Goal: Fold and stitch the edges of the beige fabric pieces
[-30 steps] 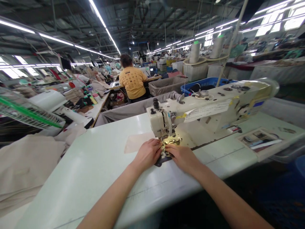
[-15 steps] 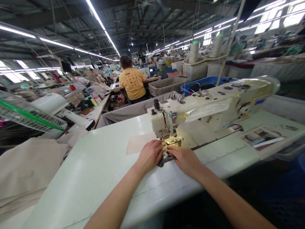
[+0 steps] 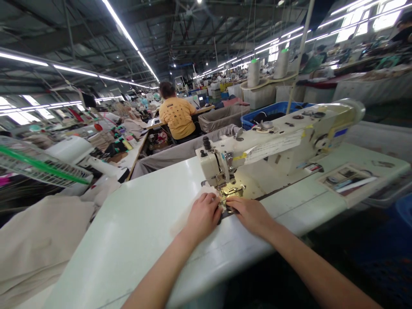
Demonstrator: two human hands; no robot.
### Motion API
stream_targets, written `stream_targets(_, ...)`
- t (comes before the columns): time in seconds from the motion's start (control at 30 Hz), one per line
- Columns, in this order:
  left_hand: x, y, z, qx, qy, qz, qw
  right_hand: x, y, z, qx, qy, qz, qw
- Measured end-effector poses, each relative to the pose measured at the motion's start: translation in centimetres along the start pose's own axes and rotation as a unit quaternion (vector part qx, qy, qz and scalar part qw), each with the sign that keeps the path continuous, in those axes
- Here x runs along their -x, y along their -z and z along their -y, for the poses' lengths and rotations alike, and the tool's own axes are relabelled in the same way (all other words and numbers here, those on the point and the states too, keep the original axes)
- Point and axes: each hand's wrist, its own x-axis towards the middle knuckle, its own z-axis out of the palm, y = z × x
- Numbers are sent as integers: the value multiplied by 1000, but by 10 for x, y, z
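Observation:
A white sewing machine stands on the pale green table, its needle head just beyond my hands. My left hand is closed, its fingers bent together on a thin, pale piece of fabric at the left of the needle area. Part of that fabric shows past the fingertips and beside the wrist; the rest is hidden under the hand. My right hand is closed too, its fingertips pressed together at the front of the gold metal plate. What those fingertips hold is hidden.
The table has a small tray of tools set in at the right. Beige cloth is heaped at the left beside a fan. A person in a yellow shirt sits ahead. A blue basket stands behind the machine.
The pale fabric has turned, its loose part swinging from flat at the left towards me, beside my left wrist. Both hands stay by the needle area. The view has shifted slightly.

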Motion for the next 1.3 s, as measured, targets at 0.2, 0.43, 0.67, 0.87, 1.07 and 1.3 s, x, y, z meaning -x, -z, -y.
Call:
stream_targets(0.2, 15, -1, -27, 34, -32, 18, 999, 24, 0, 2, -17, -11, -13, 1000)
stream_targets(0.43, 25, -7, -27, 30, -56, 4, 998, 44, -2, 10, 24, 3, 26, 999)
stream_targets(0.67, 24, -8, -20, 6, -63, -11, 998, 39, -4, 7, 28, 11, 36, 999)
stream_targets(0.87, 3, -4, 1, 6, -58, 1, 998, 9, 2, 10, 13, 6, 31, 999)
stream_targets(1.07, -11, 3, 12, -7, -43, 24, 999, -3, -1, -1, -34, -1, -11, 999)
stream_targets(1.3, 10, -6, -10, -25, -39, 10, 999, 17, -3, -15, 40, -103, -102, 989)
